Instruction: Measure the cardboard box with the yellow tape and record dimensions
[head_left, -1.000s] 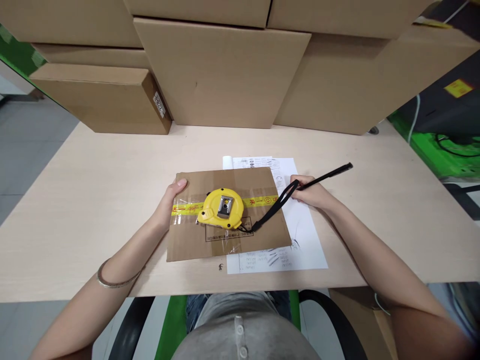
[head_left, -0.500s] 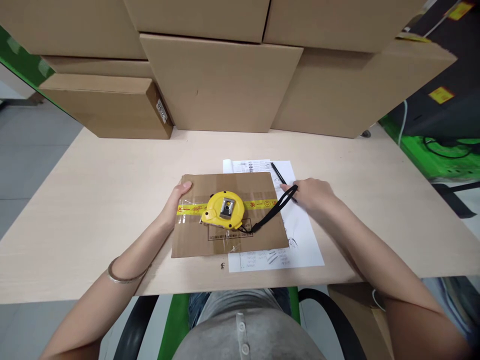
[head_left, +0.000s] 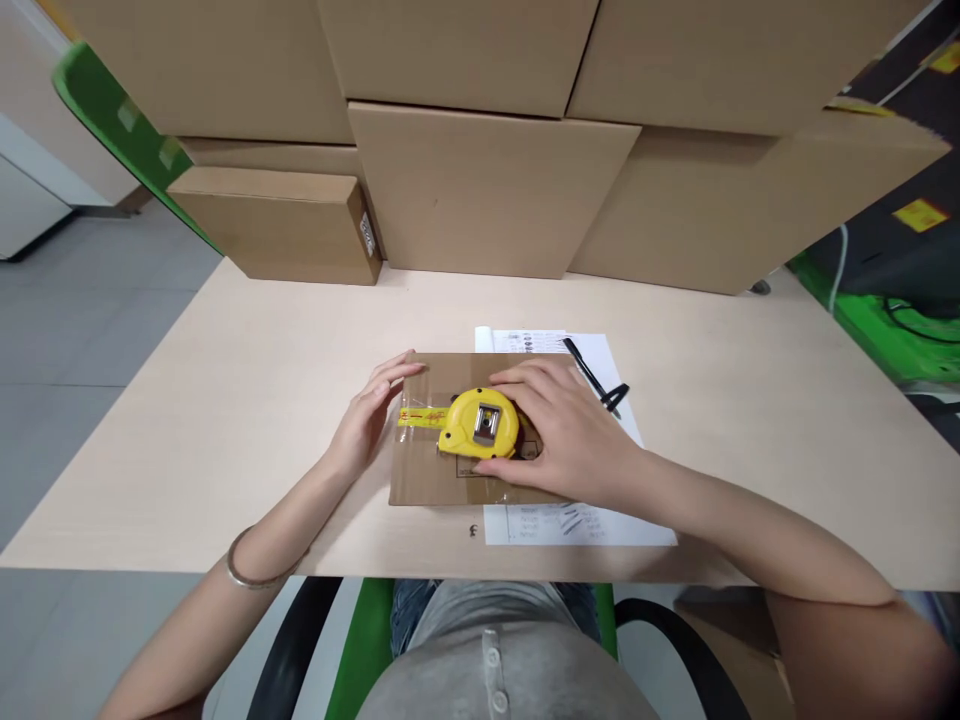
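Note:
A yellow tape measure (head_left: pixel 466 425) lies on a flat cardboard box (head_left: pixel 427 485) that has yellow tape across it. From the right, my right hand (head_left: pixel 566 430) spans the tape measure, fingers along its far side and thumb along its near side. That hand covers the right part of the box. The loop of the black wrist strap (head_left: pixel 616 396) shows beyond my fingers, beside a black pen (head_left: pixel 585 367). My left hand (head_left: pixel 373 410) stands at the box's left edge, fingers extended and its fingertips by the far left corner. Printed paper sheets (head_left: pixel 637 527) lie partly under the box.
Large cardboard boxes (head_left: pixel 491 190) are stacked along the back of the table (head_left: pixel 225 400). A smaller closed box (head_left: pixel 300 230) stands at the back left. Dark equipment and a cable (head_left: pixel 839 270) are beyond the right edge. A chair armrest (head_left: pixel 682 640) is below the table's front edge.
My right hand has moved left from the strap and pen onto the tape measure. My left hand has loosened from the box's edge. The strap loop now rests by the pen. The view has shifted.

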